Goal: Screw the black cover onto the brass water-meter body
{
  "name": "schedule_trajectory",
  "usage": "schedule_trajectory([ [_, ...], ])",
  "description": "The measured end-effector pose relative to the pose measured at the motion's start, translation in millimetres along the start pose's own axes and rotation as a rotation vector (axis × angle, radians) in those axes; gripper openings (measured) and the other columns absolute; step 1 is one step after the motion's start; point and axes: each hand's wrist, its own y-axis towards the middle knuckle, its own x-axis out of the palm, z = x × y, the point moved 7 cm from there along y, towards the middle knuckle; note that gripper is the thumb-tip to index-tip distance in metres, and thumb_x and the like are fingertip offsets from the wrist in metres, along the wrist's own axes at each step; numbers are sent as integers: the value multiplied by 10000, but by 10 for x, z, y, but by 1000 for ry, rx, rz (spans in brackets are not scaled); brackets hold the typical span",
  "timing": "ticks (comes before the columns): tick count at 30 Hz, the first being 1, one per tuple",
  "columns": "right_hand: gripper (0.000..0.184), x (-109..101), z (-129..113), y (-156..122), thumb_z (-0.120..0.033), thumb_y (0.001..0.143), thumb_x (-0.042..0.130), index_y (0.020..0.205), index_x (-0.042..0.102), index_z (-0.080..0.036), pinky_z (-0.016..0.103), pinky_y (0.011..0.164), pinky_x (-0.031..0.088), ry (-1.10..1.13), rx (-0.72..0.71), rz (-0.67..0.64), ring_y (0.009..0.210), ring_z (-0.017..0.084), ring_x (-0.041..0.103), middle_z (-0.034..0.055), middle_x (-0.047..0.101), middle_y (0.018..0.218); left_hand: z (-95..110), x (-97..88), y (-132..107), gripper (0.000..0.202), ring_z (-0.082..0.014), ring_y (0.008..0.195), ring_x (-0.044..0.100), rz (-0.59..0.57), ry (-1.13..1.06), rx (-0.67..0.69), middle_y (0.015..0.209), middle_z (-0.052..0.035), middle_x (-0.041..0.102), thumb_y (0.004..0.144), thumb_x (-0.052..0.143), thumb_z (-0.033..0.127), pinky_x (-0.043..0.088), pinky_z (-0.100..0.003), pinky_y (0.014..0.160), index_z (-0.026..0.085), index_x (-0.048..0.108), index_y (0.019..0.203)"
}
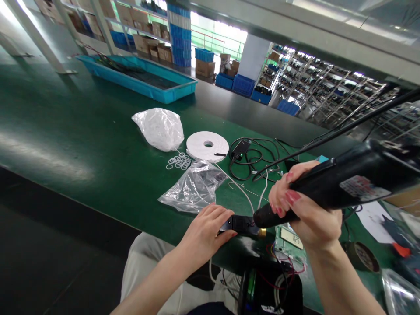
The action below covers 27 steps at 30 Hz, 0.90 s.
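My right hand [308,205] is wrapped round a black electric screwdriver [348,175], held slantwise with its tip end down to the left. That tip end meets or overlaps a small black rectangular part [243,224] with a brass end; whether the bit touches a screw is hidden. My left hand [213,225] grips the other end of this part, thumb in front and fingers over the top. A white cable runs up behind it. Just right of the part lies a green circuit board with a display [290,238] and thin coloured wires. Below is an open black housing [272,288].
Beyond my hands lie a clear plastic bag [193,188], white rings [180,160], a white tape roll [200,144], a filled bag [160,129] and a black adapter [241,149] with coiled cable. A blue tray [167,94] stands farther back. A round tin [362,257] sits at right.
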Motion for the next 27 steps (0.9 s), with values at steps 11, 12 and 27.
schedule_trajectory([
  [11,189,-32,89,79,-169,743,635,923,579,-188,220,407,382,88,34,-52,416,74,474,-55,529,547,3,13,7,328,-224,1036,529,-10,13,-27,1077,-48,618,843,626,314,405,-423,994,188,556,1138],
  [12,191,-49,85,80,-169,746,631,929,580,-187,218,407,382,95,29,-44,413,72,472,-57,527,545,7,11,8,326,-226,1039,529,-12,15,-33,1077,-46,619,840,629,313,405,-425,996,189,559,1133],
  [27,188,-69,-129,63,-155,715,609,897,575,-185,230,412,391,51,6,96,404,84,473,-54,528,528,21,2,11,293,-234,1025,533,-33,-6,-71,1070,-53,619,845,622,313,438,-405,935,188,572,1105],
])
